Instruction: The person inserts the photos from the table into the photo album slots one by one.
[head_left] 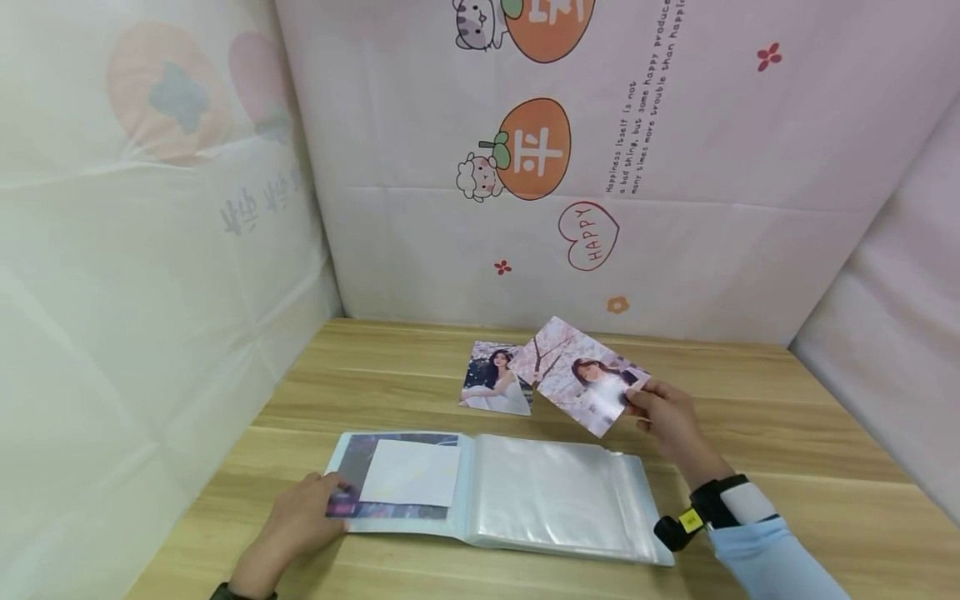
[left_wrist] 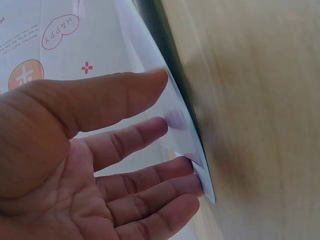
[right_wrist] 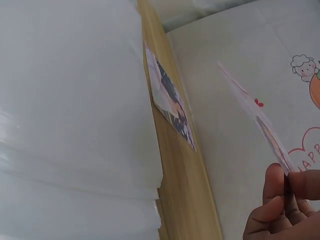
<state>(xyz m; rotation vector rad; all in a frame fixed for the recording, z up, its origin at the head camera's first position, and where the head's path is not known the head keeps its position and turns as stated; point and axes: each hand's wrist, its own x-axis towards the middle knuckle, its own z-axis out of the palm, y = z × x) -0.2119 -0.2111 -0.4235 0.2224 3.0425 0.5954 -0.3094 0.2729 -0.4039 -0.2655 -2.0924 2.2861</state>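
An open photo album [head_left: 463,492] lies on the table, with clear plastic sleeves [head_left: 543,496] on its right side. On its left side, a white card [head_left: 411,472] lies over a dark purple picture. My left hand [head_left: 303,512] rests at the album's left edge; in the left wrist view its fairly straight fingers [left_wrist: 145,177] touch that edge. My right hand [head_left: 666,412] pinches one corner of a photo print [head_left: 581,375] of a person among pink blossoms, held above the table. In the right wrist view this print [right_wrist: 257,120] appears nearly edge-on, between thumb and fingers.
Another photo print [head_left: 497,379], of a person in white, lies on the wooden table [head_left: 390,371] behind the album; the raised print overlaps its right side in the head view. White printed cloth [head_left: 420,250] hangs at the back, with plain cloth at both sides.
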